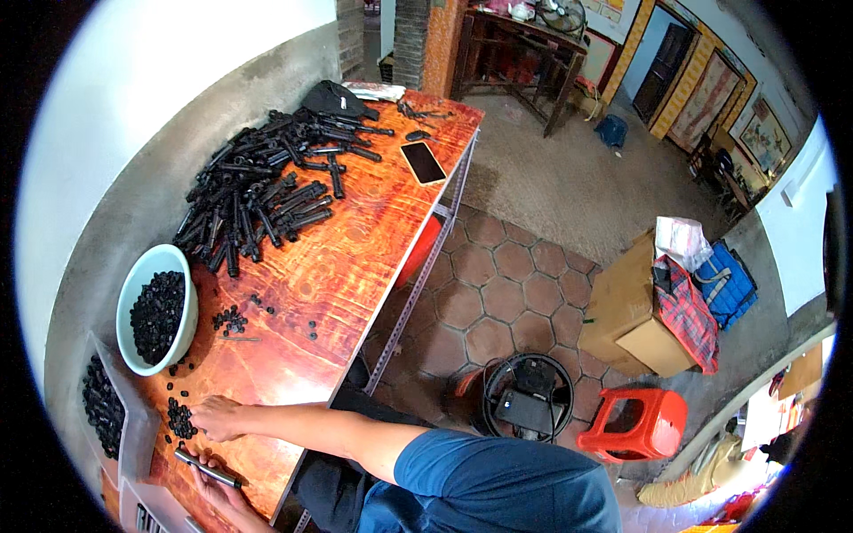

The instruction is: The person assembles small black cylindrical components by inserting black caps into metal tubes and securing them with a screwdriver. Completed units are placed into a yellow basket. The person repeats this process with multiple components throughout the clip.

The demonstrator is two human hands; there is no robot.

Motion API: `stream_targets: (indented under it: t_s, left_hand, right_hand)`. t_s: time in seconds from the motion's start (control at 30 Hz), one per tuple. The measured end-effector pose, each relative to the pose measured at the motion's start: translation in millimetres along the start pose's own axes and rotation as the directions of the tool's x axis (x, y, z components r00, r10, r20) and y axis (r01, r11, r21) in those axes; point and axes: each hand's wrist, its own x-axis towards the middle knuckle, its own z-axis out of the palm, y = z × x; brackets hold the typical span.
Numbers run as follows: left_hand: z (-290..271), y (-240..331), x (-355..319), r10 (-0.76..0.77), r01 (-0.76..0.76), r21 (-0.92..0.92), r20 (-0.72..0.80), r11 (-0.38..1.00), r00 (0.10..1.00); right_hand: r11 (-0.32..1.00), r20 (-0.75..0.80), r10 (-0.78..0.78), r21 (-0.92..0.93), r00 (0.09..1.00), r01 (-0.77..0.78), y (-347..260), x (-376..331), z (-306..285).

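Note:
My left hand is wrapped around a short dark metallic tube, held just above the table at the lower left. My right hand reaches across the table with its fingers curled together. Its fingertips are at the edge of a small pile of black ring-like pieces; what they pinch, if anything, is too small to make out. A pale green bowl full of similar black pieces stands beyond the hands. Next to it, a clear plastic bin contains more small black parts.
A large heap of black tubular parts covers the table's far end, near a phone and a black cap. A second bin sits at the near edge. On the floor are a red stool, a cardboard box and a round black container.

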Motion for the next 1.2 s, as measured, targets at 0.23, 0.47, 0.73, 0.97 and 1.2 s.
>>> stream_targets:
  t_s: [0.23, 0.47, 0.73, 0.97, 1.2]
  left_hand:
    - [15.2, -10.7, -1.5, 0.061, -0.053, 0.074, -0.113, 0.996, 0.992]
    - [-1.4, -12.2, 2.1, 0.079, -0.073, 0.104, -0.059, 0.992, 0.995]
    - [1.8, -15.7, 6.2, 0.049, -0.048, 0.008, -0.029, 0.999, 0.998]
    - [30.2, -22.1, -4.3, 0.101, -0.098, 0.027, -0.151, 0.995, 0.983]
    - [77.4, -11.0, 13.8, -0.085, 0.091, 0.051, -0.110, 0.995, 0.990]
  right_hand:
    - [0.999, -0.031, -0.021, -0.036, 0.999, 0.020, 5.6, -0.7, 6.2]
    - [0.994, 0.033, -0.017, -0.107, 0.999, 0.021, 9.1, 1.6, 5.2]
    - [0.999, 0.015, 0.043, -0.033, 0.999, -0.043, 4.4, 3.6, -0.2]
    - [0.998, 0.015, 0.012, -0.058, 1.000, -0.011, 3.8, -3.1, -3.2]
    - [0.509, 0.244, 0.248, 0.790, 0.937, -0.341, -9.5, 13.7, -25.7]
